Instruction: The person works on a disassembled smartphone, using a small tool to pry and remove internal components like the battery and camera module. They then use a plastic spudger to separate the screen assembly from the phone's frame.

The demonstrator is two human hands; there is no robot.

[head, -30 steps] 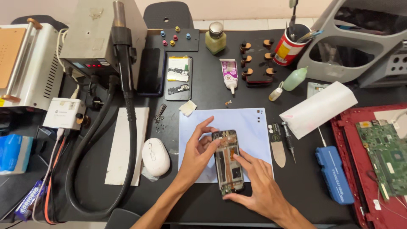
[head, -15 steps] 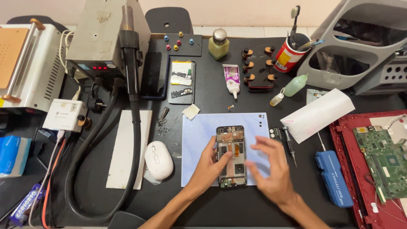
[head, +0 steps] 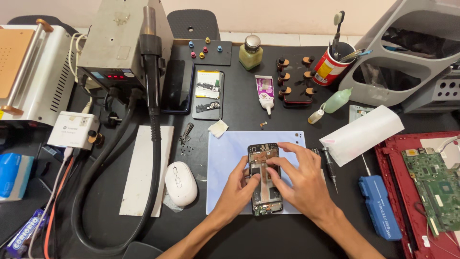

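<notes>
From the head view: an opened smartphone (head: pixel 265 178), back cover off and innards showing, lying upright on a pale blue work mat (head: pixel 225 163) at the middle of the dark bench. Left hand (head: pixel 238 189) curled against the phone's left edge, fingers loosely bent, thumb and forefinger steadying the frame rather than pinching anything clearly; exact grip hard to tell. Right hand (head: pixel 299 180) laid over the right side, fingers spread, fingertips (head: pixel 274 162) pressing down onto the copper-coloured middle part. Likely best handled with even, light pressure from the fingertips, the frame kept flat on the mat and braced by the left hand so nothing slides. Worth minding: loose small screws (head: pixel 186 149) just left of the mat, and a screwdriver (head: pixel 329 165) close to the right wrist, easily knocked. White mouse (head: pixel 180 183) beside the mat's left edge, hot-air station (head: pixel 125 45) and its black hose (head: pixel 120 192) well apart at upper left, glue tube (head: pixel 264 91) above.
</notes>
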